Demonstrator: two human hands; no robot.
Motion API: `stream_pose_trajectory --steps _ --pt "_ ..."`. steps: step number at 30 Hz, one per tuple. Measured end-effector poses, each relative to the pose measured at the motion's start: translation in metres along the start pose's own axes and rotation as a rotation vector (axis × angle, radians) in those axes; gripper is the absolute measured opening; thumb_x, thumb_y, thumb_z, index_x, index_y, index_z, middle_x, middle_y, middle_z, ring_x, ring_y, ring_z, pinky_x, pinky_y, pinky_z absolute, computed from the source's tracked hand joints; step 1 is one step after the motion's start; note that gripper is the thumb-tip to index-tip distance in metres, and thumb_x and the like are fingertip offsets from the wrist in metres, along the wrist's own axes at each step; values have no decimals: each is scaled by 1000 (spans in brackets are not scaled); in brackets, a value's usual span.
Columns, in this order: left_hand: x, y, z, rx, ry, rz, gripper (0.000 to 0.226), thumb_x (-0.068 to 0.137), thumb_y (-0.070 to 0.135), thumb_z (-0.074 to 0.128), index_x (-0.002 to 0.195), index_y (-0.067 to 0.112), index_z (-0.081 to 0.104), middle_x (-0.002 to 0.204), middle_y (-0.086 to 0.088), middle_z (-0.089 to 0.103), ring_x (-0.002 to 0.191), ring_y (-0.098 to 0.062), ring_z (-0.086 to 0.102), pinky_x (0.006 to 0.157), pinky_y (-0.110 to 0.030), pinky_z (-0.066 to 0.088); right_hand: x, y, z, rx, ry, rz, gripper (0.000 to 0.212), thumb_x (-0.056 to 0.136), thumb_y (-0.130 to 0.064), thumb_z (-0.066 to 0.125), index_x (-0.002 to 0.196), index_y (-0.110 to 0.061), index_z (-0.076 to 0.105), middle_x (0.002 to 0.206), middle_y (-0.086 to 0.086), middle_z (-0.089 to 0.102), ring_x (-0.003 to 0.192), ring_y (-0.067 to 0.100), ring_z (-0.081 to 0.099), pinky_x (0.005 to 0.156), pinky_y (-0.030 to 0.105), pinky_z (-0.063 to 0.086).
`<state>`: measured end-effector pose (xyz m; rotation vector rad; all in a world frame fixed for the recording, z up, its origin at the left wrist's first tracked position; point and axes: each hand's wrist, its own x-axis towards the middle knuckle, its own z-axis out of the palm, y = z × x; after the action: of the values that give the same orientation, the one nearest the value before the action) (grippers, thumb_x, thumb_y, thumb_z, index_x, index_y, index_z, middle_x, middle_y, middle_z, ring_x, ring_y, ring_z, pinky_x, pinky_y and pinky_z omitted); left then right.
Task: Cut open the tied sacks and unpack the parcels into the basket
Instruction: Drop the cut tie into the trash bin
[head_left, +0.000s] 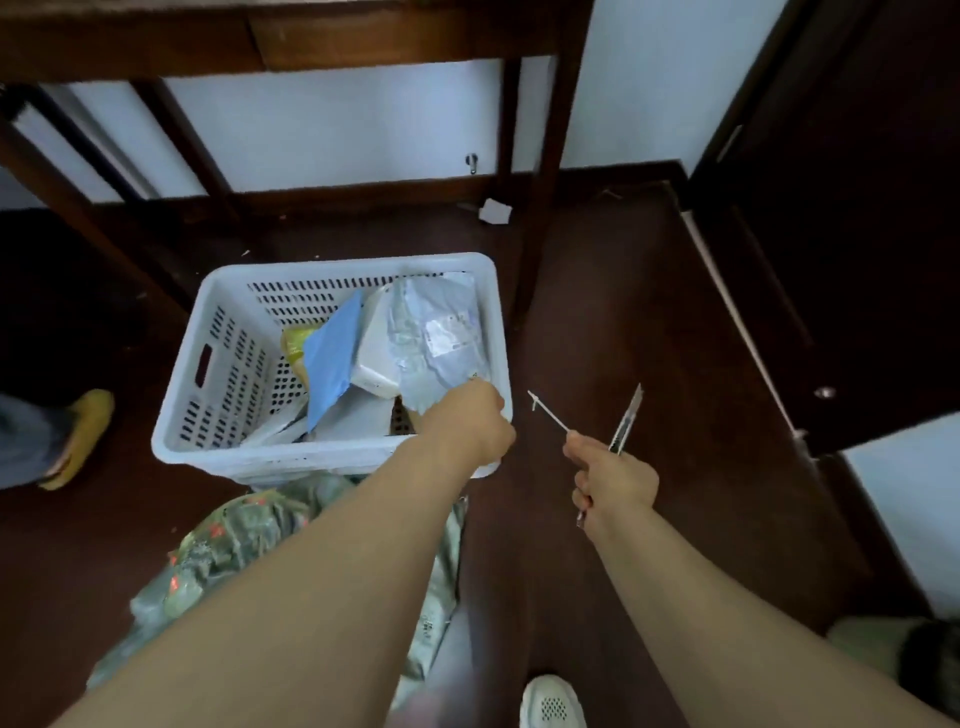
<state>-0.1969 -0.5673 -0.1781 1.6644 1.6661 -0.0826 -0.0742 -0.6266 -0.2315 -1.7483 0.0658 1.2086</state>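
Note:
A white perforated plastic basket (228, 332) stands on the dark floor and holds several parcels, among them a blue one (332, 358) and a grey mailer with a label (441, 332). My left hand (467, 421) reaches over the basket's near right corner and grips the lower edge of the grey mailer. To the right of the basket, my right hand (613, 478) holds a utility knife (628, 415) with its blade out, pointing up and away, together with a thin white cable tie (548, 413). A greenish printed sack (228, 540) lies crumpled under my left forearm.
A dark wooden table frame (540, 208) stands behind the basket against a white wall. Another person's foot in a yellow shoe (83, 431) is at the left edge. My white shoe (550, 701) shows at the bottom. A dark wooden door (831, 234) fills the right.

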Motion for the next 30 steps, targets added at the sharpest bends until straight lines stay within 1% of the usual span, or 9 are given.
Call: stream_pose_trajectory --steps 2,5,12,14,19,22,27,28,30 --pt "-7 18 15 81 -42 47 13 85 8 54 92 8 64 115 -17 63 108 -31 58 92 -31 45 -1 -4 -32 79 65 -13 12 80 -4 72 74 -2 61 70 10 63 26 3 31 30 14 20" --pt "-25 46 39 139 -81 113 31 89 11 53 117 6 64 123 -12 61 117 -28 54 92 -26 42 -6 -8 -86 154 161 -2 11 82 -3 70 75 -2 62 71 11 63 26 3 31 30 14 21" --pt "-58 143 130 205 -229 266 39 86 13 55 125 14 60 132 -7 57 123 -24 53 100 -27 41 -2 -13 -225 329 357 78 6 89 -6 61 86 -3 65 68 7 59 38 10 32 32 20 26" --pt "-67 175 163 224 -274 314 41 86 13 54 126 15 60 133 -6 57 124 -23 52 102 -27 41 6 -10 -269 379 420 80 5 89 -6 61 91 -4 65 73 7 61 41 10 33 31 20 26" --pt "-92 273 269 285 -365 379 42 88 17 55 130 18 56 134 -4 55 122 -24 53 102 -29 43 34 -10 -402 478 552 71 8 81 1 69 88 -3 69 65 8 59 33 7 32 30 16 24" --pt "-103 325 334 277 -415 382 43 86 14 57 129 16 57 129 -6 58 114 -26 58 98 -31 47 58 -13 -479 470 632 66 7 80 3 69 86 -2 69 56 9 52 27 6 30 30 15 23" --pt "-119 392 419 289 -464 386 35 85 14 60 121 13 62 121 -7 63 115 -26 57 99 -32 45 108 -21 -574 388 701 101 5 82 0 68 87 -2 69 50 8 46 27 9 31 30 15 24" --pt "-120 401 430 299 -466 385 32 86 13 59 118 12 63 119 -7 63 113 -27 58 98 -33 46 117 -22 -587 360 694 117 6 83 -2 69 89 -3 68 51 7 46 30 11 32 31 16 25" --pt "-120 413 447 315 -464 377 31 86 12 57 117 11 64 118 -8 64 108 -28 60 94 -34 49 130 -24 -604 294 658 130 22 82 -8 72 103 -8 65 55 6 49 37 14 34 33 19 28"
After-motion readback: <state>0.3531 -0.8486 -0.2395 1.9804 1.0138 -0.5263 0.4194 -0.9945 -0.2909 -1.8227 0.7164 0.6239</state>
